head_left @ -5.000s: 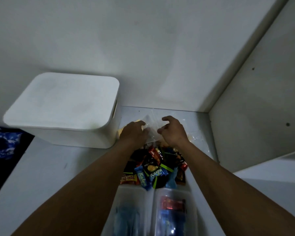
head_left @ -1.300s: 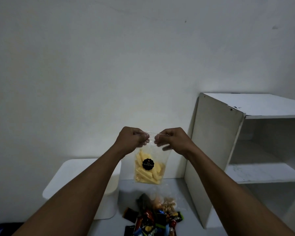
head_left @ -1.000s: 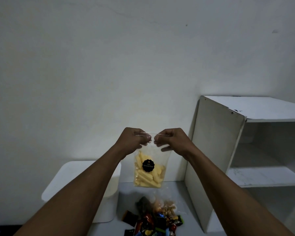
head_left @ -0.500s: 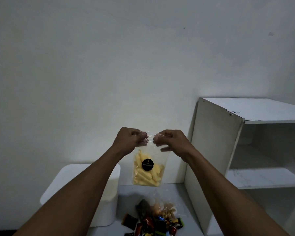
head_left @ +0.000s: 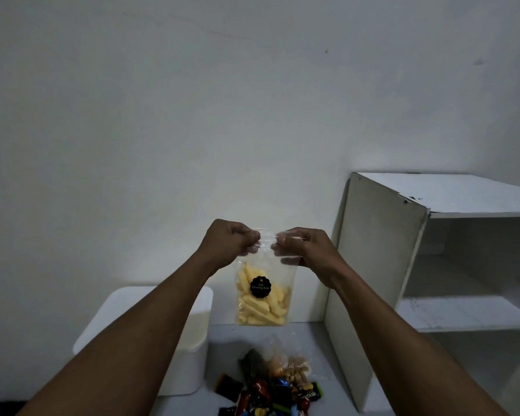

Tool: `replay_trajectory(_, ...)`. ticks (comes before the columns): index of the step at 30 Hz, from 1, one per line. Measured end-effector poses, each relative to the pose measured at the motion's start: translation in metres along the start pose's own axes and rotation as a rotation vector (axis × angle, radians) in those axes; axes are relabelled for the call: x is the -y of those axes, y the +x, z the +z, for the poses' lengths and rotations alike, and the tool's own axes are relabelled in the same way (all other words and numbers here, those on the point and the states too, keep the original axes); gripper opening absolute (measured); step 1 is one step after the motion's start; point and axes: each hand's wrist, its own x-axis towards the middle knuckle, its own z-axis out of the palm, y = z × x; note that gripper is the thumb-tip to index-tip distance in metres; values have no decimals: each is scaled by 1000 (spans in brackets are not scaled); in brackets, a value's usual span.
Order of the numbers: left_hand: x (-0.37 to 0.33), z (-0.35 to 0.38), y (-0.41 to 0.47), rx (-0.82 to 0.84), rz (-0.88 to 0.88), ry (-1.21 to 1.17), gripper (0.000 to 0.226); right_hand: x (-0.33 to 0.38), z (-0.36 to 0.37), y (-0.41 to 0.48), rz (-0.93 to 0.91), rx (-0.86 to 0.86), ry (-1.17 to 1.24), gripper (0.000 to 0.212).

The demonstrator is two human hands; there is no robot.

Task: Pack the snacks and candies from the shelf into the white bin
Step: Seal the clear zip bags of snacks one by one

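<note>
clear thin film bag (head_left: 263, 291) is hanging in the air above the snack pile (head_left: 275, 385), beside the bin (head_left: 189, 343). left hand (head_left: 227, 244) and right hand (head_left: 305, 246) are each pinching its top edge. probably light, floppy, slick; yellow sticks inside look brittle, so i'm judging the top seam the safest grip. the bin is looking rigid, smooth, round-cornered.

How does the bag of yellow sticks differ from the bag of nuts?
The bag of yellow sticks hangs upright, pinched at its top by the left hand and right hand; the bag of nuts lies untouched among the wrappers. The sticks' bag bears a round black label; the nuts' bag shows none. Both are clear plastic.
</note>
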Motion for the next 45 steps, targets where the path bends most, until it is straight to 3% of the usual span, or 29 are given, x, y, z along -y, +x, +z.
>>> replay_trajectory(4,-1,-1,0,-25,21,12,14,1,-4,-3,-9,-40,42,9)
replay_trajectory(12,-12,5,-6,88,-31,-9,17,1,-14,-6,-46,-95,-16,16)
replay_trajectory(17,-13,9,-4,35,34,88,8,2,-15,-10,-5,-26,-38,11)
replay_trajectory(25,-9,14,-4,22,24,40,12,-1,-17,-16,-16,-103,64,9)
replay_trajectory(31,-2,14,-2,50,-10,13,12,-6,-23,-12,-8,-75,3,5)
replay_trajectory(37,4,11,-2,114,-40,-31,15,-6,-13,-2,-45,3,-283,12)
replay_trajectory(41,12,4,-3,79,-77,-153,12,-16,-15,-1,-34,-71,-179,10)
replay_trajectory(45,21,1,-4,22,-71,-122,10,-17,-7,3,-20,-37,-210,16)
